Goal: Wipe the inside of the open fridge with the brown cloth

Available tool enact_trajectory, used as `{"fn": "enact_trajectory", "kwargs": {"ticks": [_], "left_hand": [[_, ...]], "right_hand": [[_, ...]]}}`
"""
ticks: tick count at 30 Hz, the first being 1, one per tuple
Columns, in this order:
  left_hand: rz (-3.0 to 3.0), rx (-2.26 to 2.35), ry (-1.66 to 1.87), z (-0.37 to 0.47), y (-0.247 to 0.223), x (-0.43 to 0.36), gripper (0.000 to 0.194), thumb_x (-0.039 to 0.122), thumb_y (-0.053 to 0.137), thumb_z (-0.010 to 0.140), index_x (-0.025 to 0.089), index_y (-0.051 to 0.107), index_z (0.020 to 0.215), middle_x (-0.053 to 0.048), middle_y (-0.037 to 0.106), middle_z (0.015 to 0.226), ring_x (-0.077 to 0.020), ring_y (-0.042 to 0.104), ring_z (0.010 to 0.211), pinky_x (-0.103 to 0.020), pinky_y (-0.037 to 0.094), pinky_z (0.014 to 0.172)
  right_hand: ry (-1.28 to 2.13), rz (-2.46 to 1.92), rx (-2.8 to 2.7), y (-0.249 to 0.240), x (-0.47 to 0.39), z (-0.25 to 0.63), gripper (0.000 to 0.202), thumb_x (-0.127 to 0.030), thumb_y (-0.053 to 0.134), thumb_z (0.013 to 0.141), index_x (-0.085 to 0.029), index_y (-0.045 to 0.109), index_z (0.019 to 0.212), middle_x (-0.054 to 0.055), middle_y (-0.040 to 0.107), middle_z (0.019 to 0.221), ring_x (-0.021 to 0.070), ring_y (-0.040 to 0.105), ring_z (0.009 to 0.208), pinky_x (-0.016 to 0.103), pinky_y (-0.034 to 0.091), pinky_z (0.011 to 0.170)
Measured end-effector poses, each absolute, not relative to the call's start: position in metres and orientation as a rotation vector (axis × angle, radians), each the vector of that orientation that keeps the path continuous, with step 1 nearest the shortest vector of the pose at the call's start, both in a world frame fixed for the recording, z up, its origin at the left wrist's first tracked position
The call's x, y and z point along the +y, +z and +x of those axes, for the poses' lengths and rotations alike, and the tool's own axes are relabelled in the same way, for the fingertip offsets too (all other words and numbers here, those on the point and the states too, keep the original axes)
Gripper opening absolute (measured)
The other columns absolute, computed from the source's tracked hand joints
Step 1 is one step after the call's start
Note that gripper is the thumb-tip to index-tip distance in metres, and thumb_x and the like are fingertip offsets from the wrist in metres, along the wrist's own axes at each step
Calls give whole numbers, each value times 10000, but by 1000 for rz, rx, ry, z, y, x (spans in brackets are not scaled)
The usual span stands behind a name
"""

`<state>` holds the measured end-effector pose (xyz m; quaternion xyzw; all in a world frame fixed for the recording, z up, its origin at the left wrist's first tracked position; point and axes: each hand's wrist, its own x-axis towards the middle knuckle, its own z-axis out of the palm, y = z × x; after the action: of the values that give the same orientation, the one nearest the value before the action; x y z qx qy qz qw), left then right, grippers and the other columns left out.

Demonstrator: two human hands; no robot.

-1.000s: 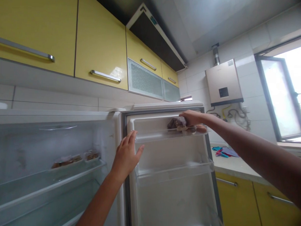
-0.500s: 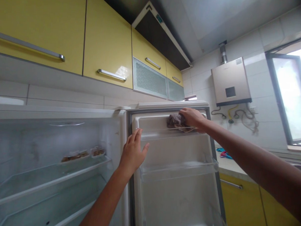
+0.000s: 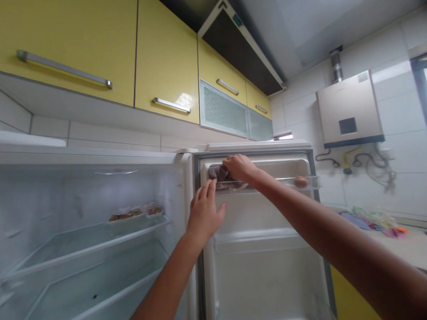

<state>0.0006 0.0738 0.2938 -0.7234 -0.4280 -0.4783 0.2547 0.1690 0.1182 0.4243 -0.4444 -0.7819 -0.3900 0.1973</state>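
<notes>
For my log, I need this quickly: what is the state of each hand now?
Left hand: open, holding nothing visible; contact with the door cannot be told.
Right hand: closed on the cloth.

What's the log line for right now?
right hand: holding gray cloth, at top door shelf | left hand: open, nearby | fridge door: open

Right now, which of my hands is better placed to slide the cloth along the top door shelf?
Probably your right hand: it grips the cloth at the top door shelf. Your left hand is open beside the shelf's left end, holding nothing visible.
</notes>
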Motion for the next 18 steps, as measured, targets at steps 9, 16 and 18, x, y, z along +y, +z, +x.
{"fn": "enact_trajectory", "kwargs": {"ticks": [9, 16, 18], "left_hand": [[-1951, -1221, -1338, 12, 276, 80, 891, 246, 585, 880, 185, 57, 1596, -210, 261, 1654, -388, 268, 1516, -600, 314, 1200], [-2071, -1202, -1366, 8, 279, 79, 931, 213, 616, 827, 161, 82, 1588, -213, 208, 1669, -368, 209, 1541, -602, 283, 1218], [-2155, -1163, -1397, -1, 278, 73, 888, 232, 599, 830, 142, 129, 1579, -210, 218, 1665, -336, 204, 1547, -565, 267, 1239]], "right_hand": [[-864, -1302, -1993, 418, 120, 164, 315, -361, 581, 826, -217, 744, 1054, 133, 768, 1034, 287, 702, 985, 290, 452, 769], [-143, -780, -1524, 417, 108, 151, 435, -454, 561, 780, -148, 708, 1052, 66, 742, 955, 246, 664, 951, 257, 464, 753], [107, -600, -1433, 415, 96, 134, 521, -525, 521, 791, -132, 665, 1101, 85, 731, 1037, 242, 654, 991, 265, 489, 763]]}}
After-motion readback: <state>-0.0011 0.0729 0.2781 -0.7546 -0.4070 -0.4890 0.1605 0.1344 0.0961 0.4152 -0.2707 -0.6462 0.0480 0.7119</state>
